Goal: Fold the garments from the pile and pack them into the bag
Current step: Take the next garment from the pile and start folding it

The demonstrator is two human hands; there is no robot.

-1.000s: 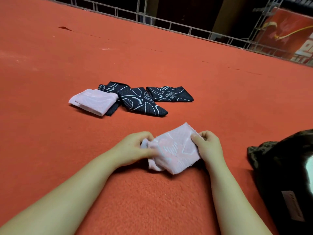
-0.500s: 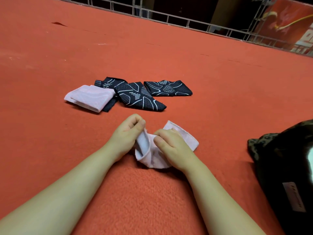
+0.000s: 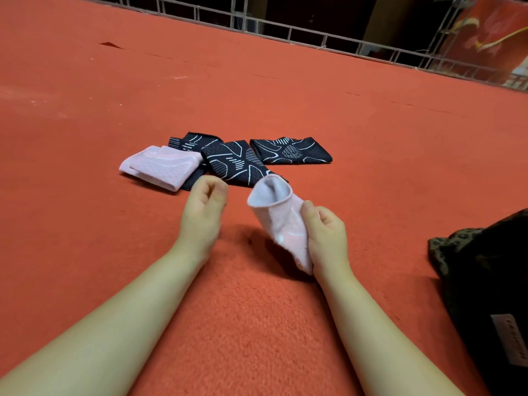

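My right hand (image 3: 325, 232) grips a folded pale pink cloth (image 3: 277, 215) and holds it lifted off the red carpet, its rolled end pointing up and away. To its left my left hand (image 3: 204, 205) hovers with loosely curled fingers and holds nothing. Beyond the hands lies the pile: a folded pink garment (image 3: 161, 165) on the left and three black garments with white line patterns, one partly under the pink (image 3: 197, 140), one in the middle (image 3: 237, 164), one on the right (image 3: 291, 151). A dark patterned bag (image 3: 485, 270) lies at the right edge.
Red carpet (image 3: 85, 224) covers the whole floor. A metal railing (image 3: 300, 32) runs along its far edge, with a dark space and a red banner (image 3: 491, 30) behind it. The bag carries a pale label (image 3: 511, 341).
Both hands were folding the pink cloth on the carpet. Now my left hand has let go and my right hand has lifted the folded cloth up and to the right.
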